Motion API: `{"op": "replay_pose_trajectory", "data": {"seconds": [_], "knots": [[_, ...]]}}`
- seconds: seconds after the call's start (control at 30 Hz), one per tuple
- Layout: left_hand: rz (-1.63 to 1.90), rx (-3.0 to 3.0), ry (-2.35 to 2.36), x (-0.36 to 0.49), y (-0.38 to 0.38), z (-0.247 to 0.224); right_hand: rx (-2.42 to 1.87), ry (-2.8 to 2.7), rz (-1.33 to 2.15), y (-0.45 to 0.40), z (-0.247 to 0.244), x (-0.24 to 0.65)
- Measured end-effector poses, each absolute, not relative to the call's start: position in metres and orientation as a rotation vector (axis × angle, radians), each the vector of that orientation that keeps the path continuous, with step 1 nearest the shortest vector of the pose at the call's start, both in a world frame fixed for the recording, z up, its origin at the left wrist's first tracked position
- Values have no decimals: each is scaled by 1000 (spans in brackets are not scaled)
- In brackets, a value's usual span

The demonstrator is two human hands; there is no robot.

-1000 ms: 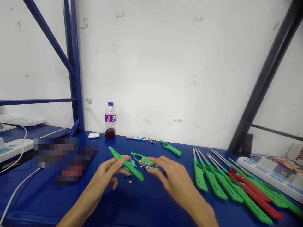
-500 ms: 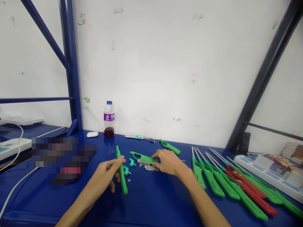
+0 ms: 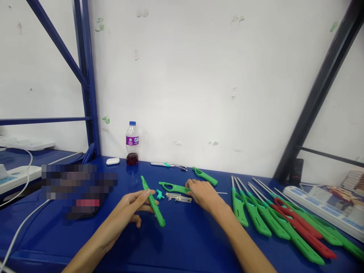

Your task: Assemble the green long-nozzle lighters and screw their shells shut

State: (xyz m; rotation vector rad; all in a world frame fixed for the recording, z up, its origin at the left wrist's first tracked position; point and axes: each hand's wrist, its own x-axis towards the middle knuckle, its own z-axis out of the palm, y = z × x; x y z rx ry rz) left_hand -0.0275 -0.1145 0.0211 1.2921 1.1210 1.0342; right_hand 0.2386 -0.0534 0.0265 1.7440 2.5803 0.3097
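Observation:
My left hand [image 3: 140, 204] grips a green lighter casing half [image 3: 156, 210] between thumb and fingers, tilted above the table. My right hand [image 3: 203, 191] is curled over the right end of another green casing half [image 3: 174, 187] lying on the table; its thumb and index finger close around that end, and the fingertips are partly hidden. Just below lie clear lighter fuel tanks [image 3: 183, 199], close to the right thumb. A teal trigger piece [image 3: 159, 194] lies between the hands.
Behind are a third green casing piece [image 3: 205, 176] and a metal lighter tube with wires [image 3: 167, 165]. Several assembled long lighters [image 3: 264, 214], green and red, lie at right by a power strip [image 3: 321, 206]. A drink bottle [image 3: 132, 146] and white case [image 3: 113, 161] stand near the wall.
My left hand has turned its casing half, whose lower end has swung right and now covers the spot of a second teal piece. My right hand has shifted slightly right; its fingers are more drawn in.

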Motion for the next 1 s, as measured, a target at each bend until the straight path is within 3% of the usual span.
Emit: {"op": "replay_pose_trajectory", "data": {"seconds": [0.4,0.77,0.9,1.0], "knots": [[1013,1316,1132,-32,-113,18,1679,2543,425,-49,18,241],[983,1119,1034,-26,-114,20,2101,2686,438,-101,44,262],[991,1092,964,-11,-126,25,1895,3038,367,-140,24,239],[1038,1121,977,-3,-133,26,1755,2996,457,-152,17,219]]}}
